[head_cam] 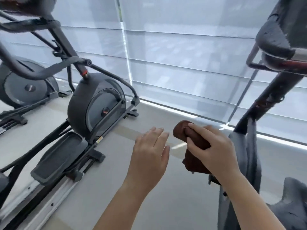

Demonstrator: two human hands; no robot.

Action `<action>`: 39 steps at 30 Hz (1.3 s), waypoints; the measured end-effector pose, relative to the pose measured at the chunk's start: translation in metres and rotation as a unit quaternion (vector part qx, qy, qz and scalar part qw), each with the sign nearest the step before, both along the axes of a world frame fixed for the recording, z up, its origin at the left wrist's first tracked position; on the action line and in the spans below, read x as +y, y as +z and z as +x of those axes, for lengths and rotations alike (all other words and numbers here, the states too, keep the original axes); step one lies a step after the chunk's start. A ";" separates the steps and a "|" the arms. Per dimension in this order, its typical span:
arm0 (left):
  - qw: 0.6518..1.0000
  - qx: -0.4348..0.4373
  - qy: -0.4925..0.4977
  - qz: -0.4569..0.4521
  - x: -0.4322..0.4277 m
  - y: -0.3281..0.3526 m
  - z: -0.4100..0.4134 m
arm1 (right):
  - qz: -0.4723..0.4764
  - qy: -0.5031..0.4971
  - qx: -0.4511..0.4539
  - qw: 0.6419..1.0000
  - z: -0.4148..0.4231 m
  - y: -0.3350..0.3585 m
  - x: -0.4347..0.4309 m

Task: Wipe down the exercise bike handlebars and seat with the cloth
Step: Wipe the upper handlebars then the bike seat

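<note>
**Cloth in my right hand, the bike on that same side**

My right hand (214, 150) grips the brown cloth (182, 130), fingers curled over the bunched roll. One end pokes out past my fingertips toward the window blinds (182, 55) and the rest hangs below my palm. My left hand (149, 151) hovers just beside it, flat and loosely spread, holding nothing and not touching the cloth.

The exercise bike (269, 97) stands to my right. Its dark post slants up and away from just behind my right wrist to the handlebars (275, 39), which sit high above that hand – blurred, so I cannot make out their exact shape. The grey form at the lower right I take for the seat (294, 205), low and right of my forearm.

Both surfaces lie on the right-hand side, so the hand with the cloth is the nearer one. I judge the reach to the bars goes up and rightward along the post. Nothing has been wiped yet, by the look of it. The elliptical trainers (96, 105) stand well apart on my left.
</note>
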State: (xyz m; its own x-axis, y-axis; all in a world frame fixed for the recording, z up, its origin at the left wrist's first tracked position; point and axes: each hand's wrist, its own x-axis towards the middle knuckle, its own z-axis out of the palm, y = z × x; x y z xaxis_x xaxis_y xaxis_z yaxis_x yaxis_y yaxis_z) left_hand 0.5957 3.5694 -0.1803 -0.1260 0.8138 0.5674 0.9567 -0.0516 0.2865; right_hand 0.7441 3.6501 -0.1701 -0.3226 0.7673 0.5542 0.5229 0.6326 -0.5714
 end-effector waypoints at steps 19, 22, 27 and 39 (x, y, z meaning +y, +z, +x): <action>0.950 -0.014 -0.310 0.046 0.275 0.019 -0.037 | 0.104 -0.316 0.007 0.943 -0.015 0.018 0.166; 0.941 -0.021 -0.336 0.042 0.330 0.026 -0.025 | 0.117 -0.331 0.007 0.936 -0.009 0.026 0.212; 0.925 -0.013 -0.377 0.052 0.412 0.049 -0.007 | 0.152 -0.345 0.011 0.926 0.001 0.049 0.278; 0.874 -0.052 -0.471 0.110 0.593 0.113 0.027 | 0.255 -0.380 -0.026 0.889 0.011 0.125 0.404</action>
